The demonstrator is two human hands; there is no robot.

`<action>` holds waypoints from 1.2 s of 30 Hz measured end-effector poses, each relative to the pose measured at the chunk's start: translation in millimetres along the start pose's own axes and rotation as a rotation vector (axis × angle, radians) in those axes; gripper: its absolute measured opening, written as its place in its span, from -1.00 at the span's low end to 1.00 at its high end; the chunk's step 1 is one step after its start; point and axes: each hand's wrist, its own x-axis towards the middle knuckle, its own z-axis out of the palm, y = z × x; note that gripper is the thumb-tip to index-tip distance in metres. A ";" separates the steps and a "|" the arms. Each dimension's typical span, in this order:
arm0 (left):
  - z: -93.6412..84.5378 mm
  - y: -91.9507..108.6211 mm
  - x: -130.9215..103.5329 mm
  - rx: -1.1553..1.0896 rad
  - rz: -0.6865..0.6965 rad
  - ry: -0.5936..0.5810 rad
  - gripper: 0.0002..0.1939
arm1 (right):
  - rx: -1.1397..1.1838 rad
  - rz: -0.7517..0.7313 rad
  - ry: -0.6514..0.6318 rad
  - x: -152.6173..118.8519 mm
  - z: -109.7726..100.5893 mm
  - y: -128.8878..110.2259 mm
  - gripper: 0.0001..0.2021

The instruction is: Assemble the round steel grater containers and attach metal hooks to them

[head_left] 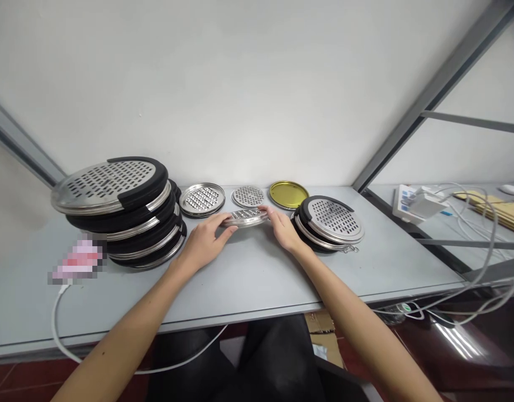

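Note:
Between my two hands, just above the grey table, is a round metal grater disc (246, 215) with raised teeth and a shiny rim. My left hand (205, 239) grips its left edge, thumb in front and fingers behind. On the right edge, my right hand (281, 228) pinches the same disc. Behind it lie a grater disc (201, 199) on a small pile, a flat perforated disc (248, 196) and a yellow-gold round lid (289, 194). Close to my right hand is a short stack of black-rimmed perforated discs (334, 220).
A tall stack of black-rimmed perforated discs (114, 184) stands on the left. Beside it a blurred pink item (79, 258) has a white cable (56, 318) hanging over the table edge. At right are a metal frame bar (428, 106), a power strip (408, 205) and loose cables.

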 end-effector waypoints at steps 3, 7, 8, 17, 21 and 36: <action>2.7 -0.9 0.4 -0.062 -0.054 0.071 -0.61 | 0.030 -0.029 -0.007 -0.4 -1.4 -2.7 -0.56; 5.1 -2.2 1.1 -0.115 -0.098 0.107 -0.58 | 0.028 -0.070 0.016 -0.3 -0.2 -1.6 -0.50; 5.2 -2.4 1.4 -0.124 -0.107 0.111 -0.57 | 0.014 -0.089 0.024 -0.2 0.1 -0.6 -0.48; 4.3 0.5 0.2 -0.037 0.019 0.184 -0.64 | -0.199 -0.223 0.112 -3.2 -5.8 1.3 -0.67; 3.7 5.8 -1.1 0.052 0.143 0.277 -0.67 | -0.252 -0.288 0.089 -6.5 -4.7 -0.9 -0.73; 7.2 5.5 7.2 -0.733 -0.260 0.416 -0.51 | 0.072 -0.149 0.015 -2.5 1.4 -6.1 -0.61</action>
